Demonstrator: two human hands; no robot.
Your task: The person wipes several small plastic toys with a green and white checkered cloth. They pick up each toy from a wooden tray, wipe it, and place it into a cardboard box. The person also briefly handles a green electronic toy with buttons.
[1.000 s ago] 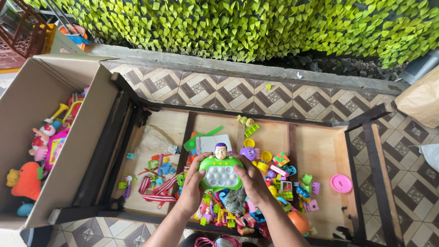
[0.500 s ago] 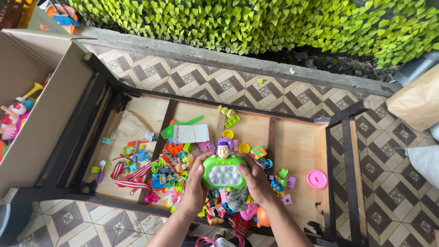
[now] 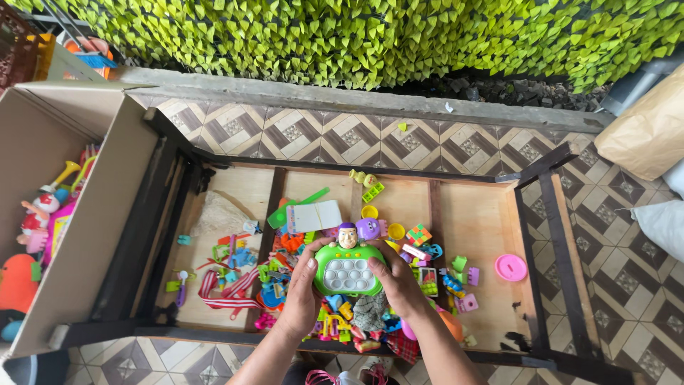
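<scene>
I hold a green push-button bubble game toy point(image 3: 346, 269) with a small figure's head in a purple cap on top. My left hand point(image 3: 301, 294) grips its left side and my right hand point(image 3: 396, 284) grips its right side, thumbs on its front. It hovers over a heap of small colourful plastic toys and building blocks point(image 3: 335, 314) lying in a shallow wooden tray with a dark frame point(image 3: 491, 235).
A large cardboard box point(image 3: 92, 214) with toys inside stands at the left. In the tray lie a red-and-white striped ribbon point(image 3: 221, 289), a white card point(image 3: 315, 215), a pink disc point(image 3: 511, 267) and a crumpled clear bag point(image 3: 217, 214). A hedge and patterned floor tiles lie beyond; sacks at right.
Both hands keep the same hold on the green toy. The view has shifted slightly, so the cardboard box shows more at the left than half a second ago.
</scene>
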